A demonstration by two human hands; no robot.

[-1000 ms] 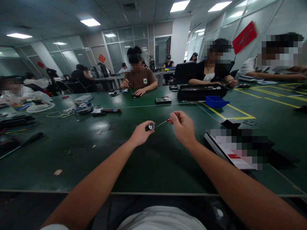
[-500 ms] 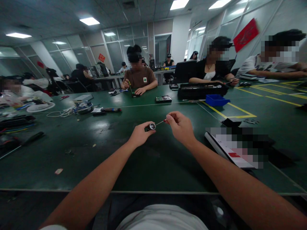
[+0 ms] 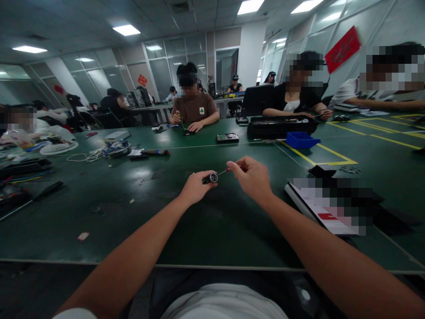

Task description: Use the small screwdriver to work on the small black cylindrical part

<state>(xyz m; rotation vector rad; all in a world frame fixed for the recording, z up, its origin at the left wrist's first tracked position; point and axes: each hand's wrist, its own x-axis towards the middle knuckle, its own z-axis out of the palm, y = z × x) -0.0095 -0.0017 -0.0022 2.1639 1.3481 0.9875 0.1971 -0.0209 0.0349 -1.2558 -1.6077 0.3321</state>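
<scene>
My left hand is closed around a small dark cylindrical part, whose round silver-rimmed end faces me and to the right. My right hand pinches the red handle of a thin screwdriver. Its shaft slants down to the left, and the tip is at the rim of the cylinder; whether it reaches inside I cannot tell. Both hands are held above the green table, close together. Most of the screwdriver's handle is hidden by my right fingers.
A blue bin and a long black housing stand at the back right. A hard drive lies beyond my hands. Papers are at my right, a long screwdriver at far left. Co-workers sit across the table.
The cylinder has turned slightly so its round end points more to the right. My right fingers have shifted on the screwdriver handle. The whole view has moved a little.
</scene>
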